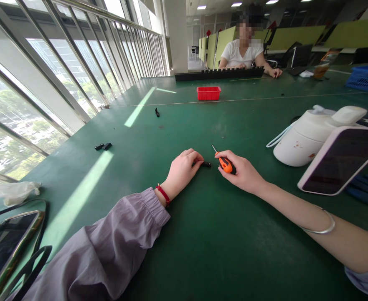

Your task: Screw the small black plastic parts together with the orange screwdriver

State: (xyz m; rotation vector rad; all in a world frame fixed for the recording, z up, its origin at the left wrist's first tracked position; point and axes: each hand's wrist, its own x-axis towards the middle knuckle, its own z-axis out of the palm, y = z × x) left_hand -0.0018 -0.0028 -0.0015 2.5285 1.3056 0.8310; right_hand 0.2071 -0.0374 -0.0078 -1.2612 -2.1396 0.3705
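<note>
From the sleeve [99, 251] at seven o'clock, the left hand [182, 167] pinches a black part [206, 164] at its three o'clock, best held firm, while the right hand [243, 172] grips a screwdriver [225, 165], tip toward eleven, best lined up before any pressure.

Left fingers [198, 157] holding black piece [206, 164], right fingers [227, 155] gripping orange screwdriver [226, 165], green tabletop [234, 234]
</note>
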